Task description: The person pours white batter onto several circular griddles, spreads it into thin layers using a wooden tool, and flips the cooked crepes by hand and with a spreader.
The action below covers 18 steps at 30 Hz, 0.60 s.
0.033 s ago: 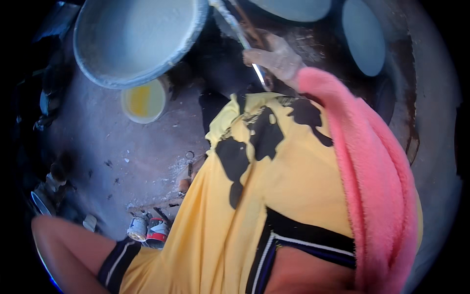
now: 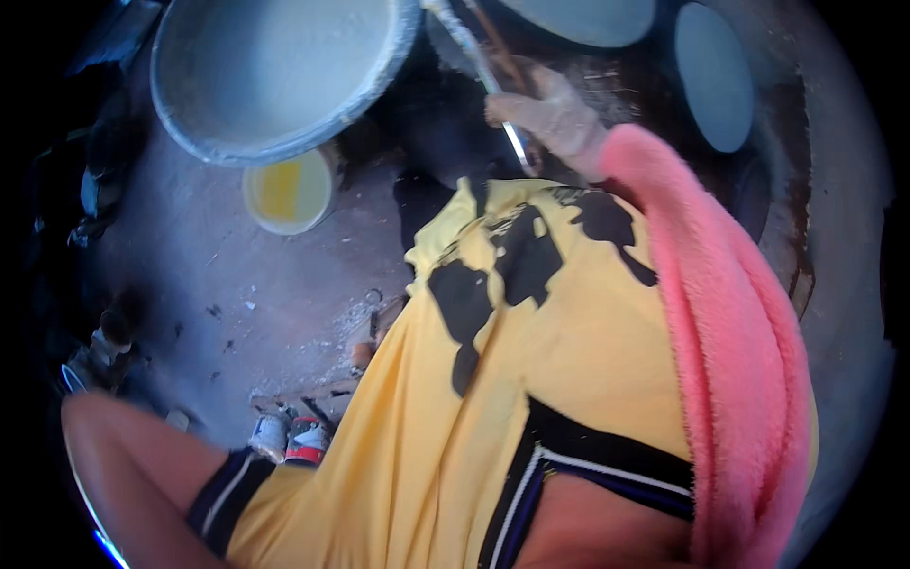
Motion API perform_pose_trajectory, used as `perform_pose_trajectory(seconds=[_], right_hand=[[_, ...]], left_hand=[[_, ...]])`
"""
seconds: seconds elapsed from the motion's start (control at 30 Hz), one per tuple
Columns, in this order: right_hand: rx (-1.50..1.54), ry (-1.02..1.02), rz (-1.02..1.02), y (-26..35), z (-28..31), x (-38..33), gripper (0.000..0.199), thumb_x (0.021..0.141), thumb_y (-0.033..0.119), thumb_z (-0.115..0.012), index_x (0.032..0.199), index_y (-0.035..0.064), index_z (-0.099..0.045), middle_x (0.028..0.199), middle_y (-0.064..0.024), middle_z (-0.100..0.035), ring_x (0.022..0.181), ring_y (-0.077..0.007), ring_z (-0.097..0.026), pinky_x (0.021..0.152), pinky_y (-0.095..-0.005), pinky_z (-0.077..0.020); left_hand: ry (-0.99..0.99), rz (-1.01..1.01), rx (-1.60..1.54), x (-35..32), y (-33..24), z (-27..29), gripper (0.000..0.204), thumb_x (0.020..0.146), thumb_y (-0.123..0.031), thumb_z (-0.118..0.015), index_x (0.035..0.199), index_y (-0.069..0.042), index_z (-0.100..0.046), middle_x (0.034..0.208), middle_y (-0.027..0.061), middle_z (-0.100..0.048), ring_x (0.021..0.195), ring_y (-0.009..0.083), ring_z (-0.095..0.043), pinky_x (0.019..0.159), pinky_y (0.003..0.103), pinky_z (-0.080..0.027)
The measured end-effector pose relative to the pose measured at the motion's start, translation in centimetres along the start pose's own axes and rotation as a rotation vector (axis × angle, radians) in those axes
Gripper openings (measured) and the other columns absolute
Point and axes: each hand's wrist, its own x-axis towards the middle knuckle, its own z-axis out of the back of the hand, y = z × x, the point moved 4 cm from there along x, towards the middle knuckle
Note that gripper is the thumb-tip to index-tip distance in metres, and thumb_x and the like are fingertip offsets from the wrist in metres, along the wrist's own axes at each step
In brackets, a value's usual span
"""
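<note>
right hand (image 2: 555, 114): grip clamped on ladle (image 2: 483, 76) | left hand: out of view | basin (image 2: 284, 76), yellow bowl (image 2: 287, 192) on floor (image 2: 218, 294)

The big grey basin (image 2: 275, 71) was cut off by the top edge. Left of it, dark clutter was blurred. The left hand lay out of view.
</note>
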Motion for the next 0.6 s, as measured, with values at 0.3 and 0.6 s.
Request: perform_pose_trajectory(seconds=[0.3, 0.6], right_hand=[[-0.319, -0.098, -0.059, 3.7, -5.5, 5.0, 0.048, 0.078, 0.022, -0.062, 0.116, -0.0036, -0.05, 0.074, -0.0037, -0.058, 0.071, -0.0101, -0.055, 0.067, -0.0226, -0.0455], [0.094, -0.031, -0.228, -0.2, -6.2, 7.8, 0.048, 0.078, 0.012, -0.063, 0.121, -0.0036, -0.047, 0.081, -0.0044, -0.058, 0.074, -0.011, -0.056, 0.069, -0.0225, -0.0462]], left_hand=[[-0.428, -0.077, -0.149, -2.1, -0.2, 16.6, 0.049, 0.087, -0.026, -0.058, 0.124, 0.001, -0.041, 0.123, 0.0155, -0.046, 0.068, 0.0206, -0.059, 0.055, 0.028, -0.052], [-0.179, -0.011, 0.411, -1.6, -3.5, 9.5, 0.056, 0.087, -0.024, -0.06, 0.132, -0.001, -0.038, 0.111, 0.0135, -0.054, 0.053, 0.0169, -0.057, 0.047, 0.026, -0.051]])
